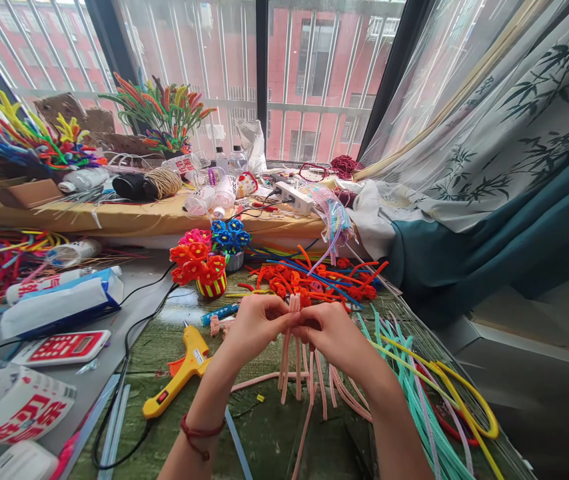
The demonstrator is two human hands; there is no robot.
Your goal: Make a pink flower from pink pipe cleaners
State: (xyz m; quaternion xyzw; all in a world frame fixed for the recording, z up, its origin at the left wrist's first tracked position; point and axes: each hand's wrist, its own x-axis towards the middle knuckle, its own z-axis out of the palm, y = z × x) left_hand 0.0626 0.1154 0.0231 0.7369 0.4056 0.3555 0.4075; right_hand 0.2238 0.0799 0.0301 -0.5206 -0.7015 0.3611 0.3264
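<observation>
Both hands meet over the green table, pinching a small bundle of pale pink pipe cleaners [295, 302]. My left hand [259, 323] grips it from the left with thumb and fingers together. From the right, my right hand [333, 328] presses its fingertips on the same bundle. The folded tops poke up above the fingers, and the loose ends hang below. More pink pipe cleaners [322, 393] lie spread on the table beneath. Left of my hands lies a yellow glue gun [192, 363]. Short curled pink pieces [218, 325] rest beside a blue tube [219, 314].
Orange pipe cleaner pieces [284, 279] are heaped behind the hands, near potted red flowers [197, 263] and blue flowers [230, 235]. Mint green pipe cleaners [409, 387] lie at the right. A black cord [125, 360] runs along the left, near a calculator [64, 348].
</observation>
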